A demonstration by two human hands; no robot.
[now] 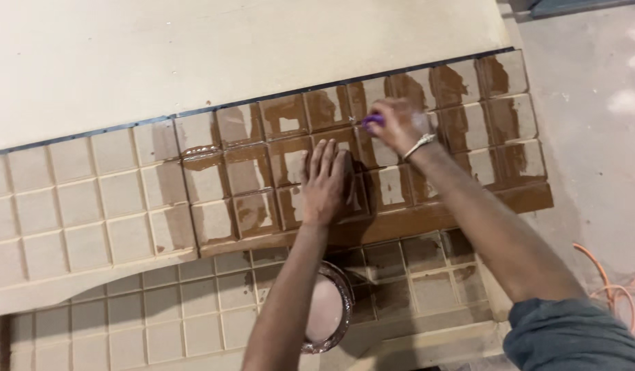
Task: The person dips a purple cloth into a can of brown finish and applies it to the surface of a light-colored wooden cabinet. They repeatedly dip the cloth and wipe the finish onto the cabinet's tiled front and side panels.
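my right hand (pixel 398 125) has its grip closed on a small purple applicator (pixel 373 119), pressed to the grid panel (pixel 248 180) near its far edge; my left hand (pixel 325 180) lies flat, fingers spread, on the wet squares just beside it; the panel is pale fibreboard cut into raised squares, its right half streaked glossy brown, its left half bare; a second grid panel (pixel 194 302) lies nearer me with a round tin (pixel 329 309) on it; an orange cable (pixel 606 282) curls on the grey floor (pixel 592 124) to the right.

bare board (pixel 194 48) above; paint tin (pixel 327 309) below.
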